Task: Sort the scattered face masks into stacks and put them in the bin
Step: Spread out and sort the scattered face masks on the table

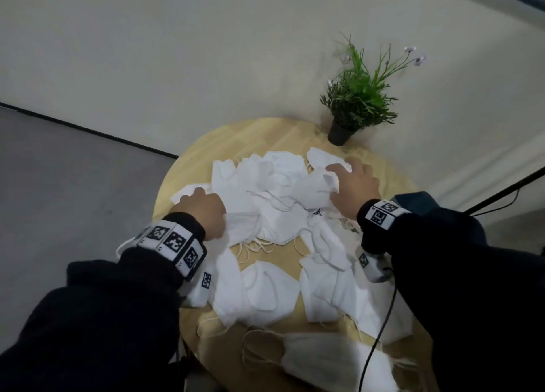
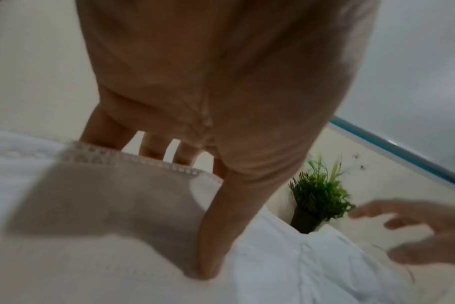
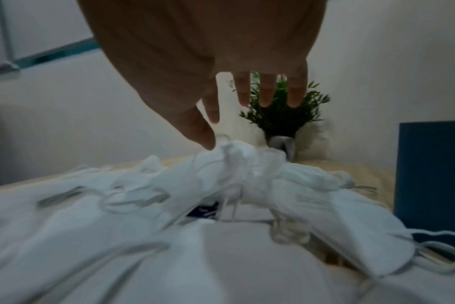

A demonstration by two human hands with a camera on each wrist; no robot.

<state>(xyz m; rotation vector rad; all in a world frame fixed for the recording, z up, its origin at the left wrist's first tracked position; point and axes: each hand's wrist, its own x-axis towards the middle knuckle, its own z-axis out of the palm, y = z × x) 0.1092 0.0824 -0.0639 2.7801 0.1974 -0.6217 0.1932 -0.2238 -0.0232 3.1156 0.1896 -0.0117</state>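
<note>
1. Here, I see the face masks (image 1: 274, 202) heaped over the middle of the round table (image 1: 188, 167), more of them spreading toward 6 o'clock, ear loops tangled between them.
2. My left hand (image 1: 203, 211) sits at the pile's 9 o'clock edge; the left wrist view shows the thumb on top of one mask's edge and the fingers behind it, so I read it as pinching that mask.
3. My right hand (image 1: 354, 189) hovers at the pile's 3 o'clock side, fingers spread and relaxed, the thumb just touching a crumpled mask (image 3: 237, 156), nothing gripped.
4. The heap lies between both hands, running roughly 12 to 6; neither hand is clearly nearer.
5. A blue bin (image 3: 431, 174) stands off the table at 3 o'clock, nearer the right hand; I cannot see inside it.
6. The potted plant (image 1: 356, 105) stands at 1 o'clock, clear of the masks.
</note>
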